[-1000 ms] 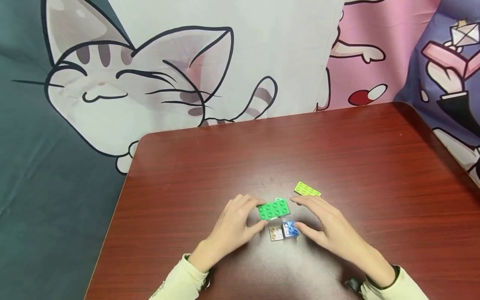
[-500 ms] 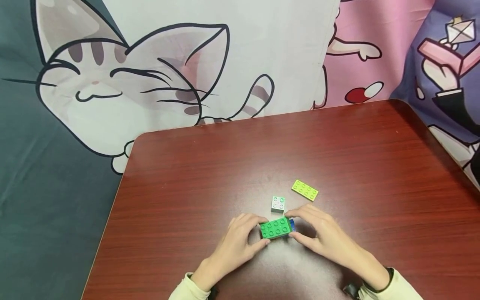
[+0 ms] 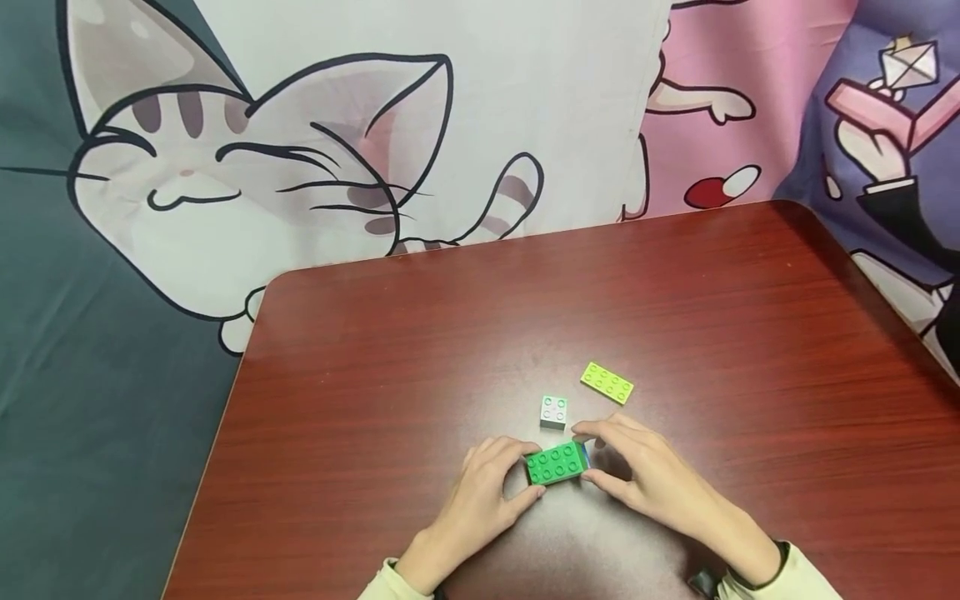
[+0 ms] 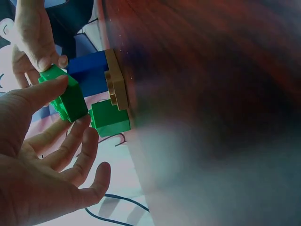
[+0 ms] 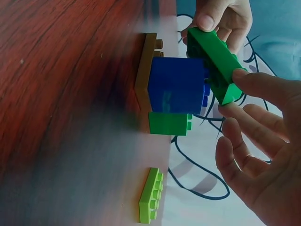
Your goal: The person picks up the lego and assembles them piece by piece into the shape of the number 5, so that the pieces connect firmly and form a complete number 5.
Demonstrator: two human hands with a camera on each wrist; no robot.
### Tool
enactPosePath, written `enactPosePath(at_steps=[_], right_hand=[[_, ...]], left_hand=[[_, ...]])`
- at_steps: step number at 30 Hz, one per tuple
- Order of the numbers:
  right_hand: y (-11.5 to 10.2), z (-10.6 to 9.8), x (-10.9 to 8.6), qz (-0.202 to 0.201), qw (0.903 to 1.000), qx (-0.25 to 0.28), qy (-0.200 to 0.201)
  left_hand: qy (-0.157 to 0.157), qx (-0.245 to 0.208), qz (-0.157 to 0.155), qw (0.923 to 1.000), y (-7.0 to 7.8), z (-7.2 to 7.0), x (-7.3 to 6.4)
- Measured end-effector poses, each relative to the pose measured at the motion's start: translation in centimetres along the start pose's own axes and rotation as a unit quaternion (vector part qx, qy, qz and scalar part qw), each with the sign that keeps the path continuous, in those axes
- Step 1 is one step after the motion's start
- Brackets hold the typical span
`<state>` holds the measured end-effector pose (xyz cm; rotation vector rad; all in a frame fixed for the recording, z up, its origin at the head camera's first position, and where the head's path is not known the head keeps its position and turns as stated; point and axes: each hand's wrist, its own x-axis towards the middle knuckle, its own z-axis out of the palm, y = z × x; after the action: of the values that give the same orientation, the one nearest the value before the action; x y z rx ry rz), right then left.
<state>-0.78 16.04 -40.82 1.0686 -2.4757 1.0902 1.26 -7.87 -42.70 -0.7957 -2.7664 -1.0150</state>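
Observation:
Both hands hold a long green toy brick (image 3: 557,463), studs up. My left hand (image 3: 487,500) pinches its left end between thumb and finger, and my right hand (image 3: 648,467) pinches the right end. Underneath stands a blue brick (image 5: 176,84) on a flat tan piece (image 5: 145,75) at the table. In the right wrist view the green brick looks tilted over the blue brick's studs; whether it touches them I cannot tell. Behind them sits a small square green brick (image 4: 110,118), whose studded top looks pale in the head view.
A flat lime-green brick (image 3: 607,382) lies on the table farther back, right of the small square one. The brown wooden table (image 3: 360,375) reaches back to a cloth (image 3: 510,117) printed with a cartoon cat.
Both hands and the long green brick have come toward the person, from near the small square brick to over the blue and tan pieces. Lately they shift only slightly.

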Motion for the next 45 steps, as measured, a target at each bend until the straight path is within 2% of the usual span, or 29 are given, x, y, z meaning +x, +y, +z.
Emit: enactPosePath(at_steps=[10, 23, 28, 35, 45], right_hand=[[0.7, -0.2, -0.2, 0.002, 0.9999, -0.011, 0.007], [1.6, -0.4, -0.9, 0.011, 0.9992, -0.032, -0.021], [2.0, -0.4, -1.1, 0.012, 0.9991, -0.025, -0.032], [2.0, -0.2, -0.9, -0.014, 0.9992, -0.014, -0.034], [2.3, 0.3, -1.1, -0.007, 0.9994, -0.005, -0.034]], left_hand=[[-0.005, 0.012, 0.004, 0.9999, 0.2, 0.3, 0.7], [0.014, -0.005, 0.014, 0.9998, 0.4, 0.6, 1.1], [0.019, -0.021, 0.018, 0.9994, 0.5, 0.7, 1.2], [0.020, -0.040, 0.018, 0.9988, 0.4, 0.8, 1.2], [0.015, -0.050, 0.016, 0.9985, 0.2, 0.4, 1.7]])
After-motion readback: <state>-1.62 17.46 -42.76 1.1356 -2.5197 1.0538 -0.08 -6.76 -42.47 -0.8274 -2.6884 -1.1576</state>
